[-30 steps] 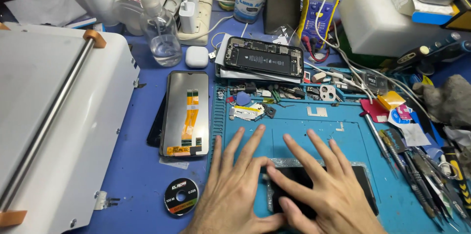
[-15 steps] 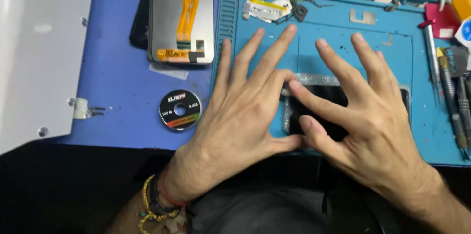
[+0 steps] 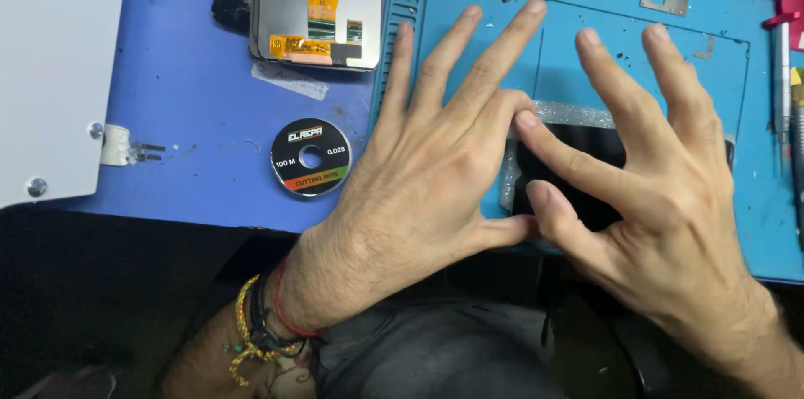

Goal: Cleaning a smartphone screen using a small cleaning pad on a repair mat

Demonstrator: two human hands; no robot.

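Left hand (image 3: 435,164) and right hand (image 3: 645,173) both spread flat, fingers splayed, grasping nothing; palms and fingertips press on a dark phone (image 3: 578,173) lying near the front edge of the teal work mat (image 3: 586,39), likely to pin it flat. Silvery film shows at the phone's left and top edges. Small black wire spool (image 3: 311,156) on the blue table mat, just left of the left hand. Screen panel with orange ribbon (image 3: 318,1) lies face down behind the spool
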